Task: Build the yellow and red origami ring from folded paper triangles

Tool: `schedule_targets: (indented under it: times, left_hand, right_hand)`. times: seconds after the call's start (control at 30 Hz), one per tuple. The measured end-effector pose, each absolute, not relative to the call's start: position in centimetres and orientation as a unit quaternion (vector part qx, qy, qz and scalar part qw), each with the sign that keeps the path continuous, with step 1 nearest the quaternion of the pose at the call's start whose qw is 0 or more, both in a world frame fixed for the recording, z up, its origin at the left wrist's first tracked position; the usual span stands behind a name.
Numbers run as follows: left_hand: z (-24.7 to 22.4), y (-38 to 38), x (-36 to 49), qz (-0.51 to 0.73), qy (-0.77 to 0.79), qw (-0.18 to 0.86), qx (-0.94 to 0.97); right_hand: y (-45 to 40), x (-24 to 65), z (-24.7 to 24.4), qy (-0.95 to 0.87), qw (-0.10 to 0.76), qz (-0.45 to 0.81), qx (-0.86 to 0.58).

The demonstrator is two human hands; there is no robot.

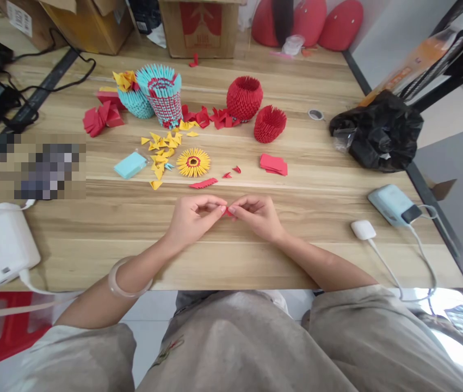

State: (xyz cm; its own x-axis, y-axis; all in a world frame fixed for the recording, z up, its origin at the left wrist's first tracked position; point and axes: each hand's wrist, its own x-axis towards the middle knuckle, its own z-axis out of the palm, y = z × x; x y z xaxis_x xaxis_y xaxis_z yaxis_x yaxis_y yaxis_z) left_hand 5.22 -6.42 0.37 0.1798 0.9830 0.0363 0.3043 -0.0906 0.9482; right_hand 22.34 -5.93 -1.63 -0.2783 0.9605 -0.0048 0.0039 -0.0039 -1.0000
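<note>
- the left hand [188,219] pinches a small red paper [228,212] between thumb and forefinger; the right hand [258,218] pinches it too, fingertips nearly meeting.
- the paper sits between them over the worktop [316,188]; the fingers hide most of its shape, and i cannot tell if it touches the wood.
- the step looks like creasing, so matching edges before pressing should give a clean fold.
- a thumbnail run along the crease ought to sharpen it; light pressure should spare thin corners.
- resting both wrists would likely steady such fine work.
- the loose red bits [236,170], near the red strip [204,183], may serve as a size check.
- the red slips [273,164] lie well apart from the yellow pieces [161,158], which should help sorting.
</note>
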Motion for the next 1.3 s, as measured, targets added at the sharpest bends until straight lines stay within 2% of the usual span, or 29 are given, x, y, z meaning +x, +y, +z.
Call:
schedule_targets:
  times: [0.27,0.43,0.57,0.67,0.9,1.13,1.3]
  left_hand:
    - [1.0,-5.9,5.2,0.259,0.496,0.594,0.578]
    - [0.6,-5.5,5.2,0.399,0.502,0.611,0.463]
    - [0.4,-5.3,5.4,0.454,0.499,0.641,0.366]
    - [0.3,-5.3,5.5,0.445,0.495,0.657,0.354]
    - [-0.2,-5.1,5.3,0.465,0.49,0.574,0.462]
    - [-1.0,-5.2,5.1,0.461,0.498,0.5,0.538]
    - [-0.7,-5.6,5.4,0.456,0.495,0.451,0.586]
  right_hand:
    - [-5.9,22.9,-1.8,-0.681,0.424,0.459,-0.382]
    - [-5.9,23.2,-2.7,-0.723,0.49,0.31,-0.375]
    - [-5.5,23.4,-3.3,-0.819,0.454,0.188,-0.296]
    - [-5.2,23.4,-3.5,-0.835,0.453,0.164,-0.266]
    - [-4.5,23.3,-3.6,-0.798,0.485,0.233,-0.272]
    - [-4.1,23.0,-3.2,-0.724,0.487,0.371,-0.319]
    - [-4.5,22.4,-2.9,-0.592,0.492,0.504,-0.392]
